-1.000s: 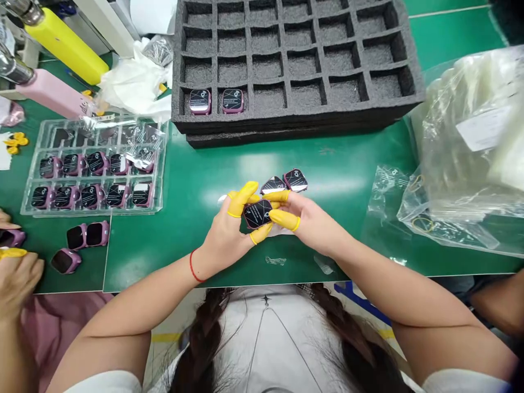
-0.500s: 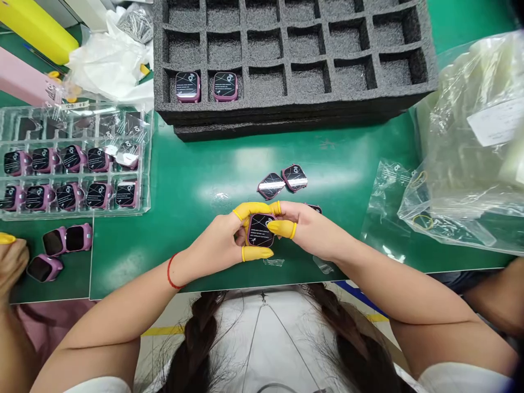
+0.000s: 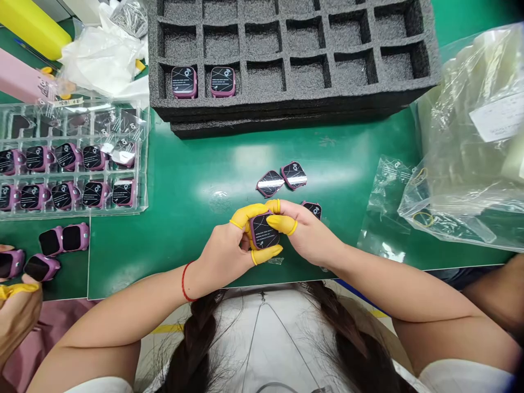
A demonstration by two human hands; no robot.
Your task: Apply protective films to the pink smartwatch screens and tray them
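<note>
Between my hands is a smartwatch case [image 3: 265,232] with a pinkish-purple frame and a dark screen under a printed film. My left hand [image 3: 231,245], in yellow finger cots, grips it from the left and below. The fingers of my right hand [image 3: 309,232] close on its upper right corner, the cotted thumb lying over the screen. Just beyond my hands lie two more watch cases, one tilted [image 3: 270,184] and one touching it [image 3: 294,175]. Another watch case [image 3: 313,209] is partly hidden behind my right hand. A scrap of clear film [image 3: 275,261] lies below the held case.
A black foam tray [image 3: 262,103] at the back holds two watch cases in its front row. On the left stands a clear plastic tray [image 3: 144,164] of watches; a co-worker's hand [image 3: 20,311] is near loose watches. Clear plastic bags [image 3: 450,180] lie at right.
The held watch case has shifted slightly right and turned a little, with my left hand following. At far left, the co-worker's hand has moved, and another watch now shows beside it.
</note>
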